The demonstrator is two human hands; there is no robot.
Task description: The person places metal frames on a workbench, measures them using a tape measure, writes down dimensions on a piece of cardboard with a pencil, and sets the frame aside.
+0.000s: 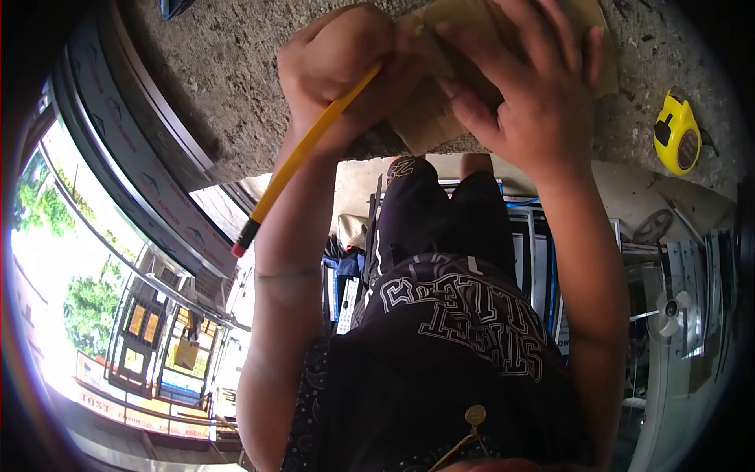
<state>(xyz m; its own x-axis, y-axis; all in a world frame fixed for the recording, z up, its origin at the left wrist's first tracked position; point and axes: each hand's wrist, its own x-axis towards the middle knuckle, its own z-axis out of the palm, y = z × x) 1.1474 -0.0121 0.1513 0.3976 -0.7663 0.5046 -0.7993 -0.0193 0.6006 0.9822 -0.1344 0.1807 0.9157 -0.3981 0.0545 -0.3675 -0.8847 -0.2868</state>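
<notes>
My left hand (pixel 342 59) is closed around a yellow pencil (pixel 314 134). The pencil slants down-left, its pink eraser end pointing back toward my forearm. Its writing end is by a piece of brown cardboard (pixel 429 126), in a blurred, shaded patch where the tip is hard to make out. Over the right part of the cardboard lies my right hand (pixel 535 98), palm down with fingers spread. The cardboard rests on a rough, grey-brown surface (pixel 228 94), partly covered by both hands.
A yellow tape measure (pixel 678 134) lies on the rough surface at right. Long profiles with printed film (pixel 141 157) run along the left. Below are my legs in dark shorts (pixel 440 212), framed panels (pixel 539 252) and a white fan (pixel 668 313).
</notes>
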